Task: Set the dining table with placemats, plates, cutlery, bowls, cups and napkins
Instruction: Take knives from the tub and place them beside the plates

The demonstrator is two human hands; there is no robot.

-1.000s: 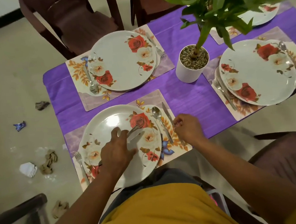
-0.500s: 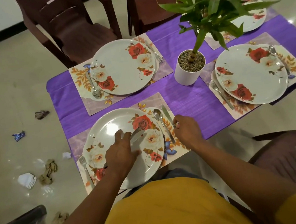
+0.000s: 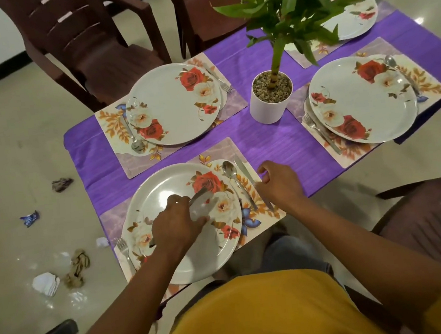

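Cutlery [image 3: 199, 196] is gripped in the left hand [image 3: 175, 226] over the plate [image 3: 162, 189]; the knife [image 3: 252, 184] on the placemat [image 3: 262, 211] is pinched by the right hand [image 3: 279, 185].

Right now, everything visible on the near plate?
The near plate is round, glossy white, with red and cream roses along its right rim. It lies flat on a floral placemat at the table's near edge. The left hand hovers over it holding cutlery. A fork lies left, a spoon right.

left hand [image 3: 176, 226] gripping, right hand [image 3: 279, 185] fingers curled
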